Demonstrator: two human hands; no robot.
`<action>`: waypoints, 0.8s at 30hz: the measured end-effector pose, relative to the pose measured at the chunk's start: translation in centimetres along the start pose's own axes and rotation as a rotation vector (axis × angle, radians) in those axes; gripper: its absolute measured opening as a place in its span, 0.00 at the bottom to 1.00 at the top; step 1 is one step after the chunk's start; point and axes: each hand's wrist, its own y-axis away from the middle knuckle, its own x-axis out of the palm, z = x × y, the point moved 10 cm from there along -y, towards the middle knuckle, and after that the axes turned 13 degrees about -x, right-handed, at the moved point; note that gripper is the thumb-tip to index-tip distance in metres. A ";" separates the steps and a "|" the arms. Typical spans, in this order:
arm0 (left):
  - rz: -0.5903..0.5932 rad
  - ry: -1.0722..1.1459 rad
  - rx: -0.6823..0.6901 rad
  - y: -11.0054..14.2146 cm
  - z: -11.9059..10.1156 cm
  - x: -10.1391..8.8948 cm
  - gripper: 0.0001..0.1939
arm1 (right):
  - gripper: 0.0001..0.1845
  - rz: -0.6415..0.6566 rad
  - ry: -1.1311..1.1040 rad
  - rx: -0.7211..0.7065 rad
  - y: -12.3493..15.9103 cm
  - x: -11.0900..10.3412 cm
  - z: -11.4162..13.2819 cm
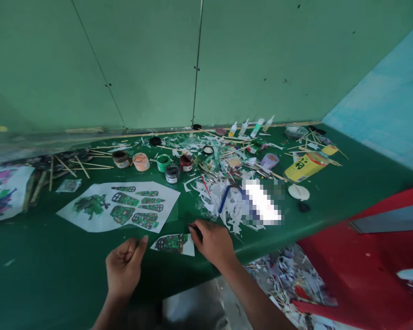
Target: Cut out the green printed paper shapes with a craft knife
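Observation:
My left hand (124,265) is closed in a loose fist above the green table, thumb up; whether anything is inside it is hidden. My right hand (211,242) is closed around a small dark object (196,230), mostly covered by the fingers, so its kind cannot be told. Between my hands lies a cut-out paper piece (172,243) painted in dark green and brown, its right end by my right fingers. Beyond it rests a larger white sheet (92,220) with several green camouflage-like painted shapes.
Open paint jars (163,162) stand behind the sheet. White paper scraps (231,208) are heaped right of centre. Small glue bottles (257,127) line the wall, and a yellow-labelled container (306,166) lies on its side. A red chair (375,256) adjoins the table's right edge.

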 end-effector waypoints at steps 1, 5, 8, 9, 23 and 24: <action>0.001 -0.001 0.000 0.0 -0.1 0.0 0.27 | 0.09 0.002 -0.001 0.001 0.0 0.0 0.0; 0.004 -0.013 0.007 0.0 -0.6 0.1 0.27 | 0.09 0.008 -0.009 0.003 0.0 0.0 0.0; 0.003 -0.027 0.024 0.1 -0.9 0.2 0.27 | 0.09 0.011 -0.011 0.002 -0.1 -0.1 0.0; 0.002 -0.033 0.034 0.1 -1.0 0.2 0.27 | 0.09 0.011 -0.011 0.001 -0.1 -0.1 0.0; 0.001 -0.173 0.295 1.2 -3.4 0.6 0.27 | 0.09 -0.004 -0.005 -0.007 -0.1 -0.3 0.1; 0.007 -0.189 0.333 1.5 -3.6 0.8 0.27 | 0.09 -0.009 -0.005 -0.009 -0.1 -0.3 0.1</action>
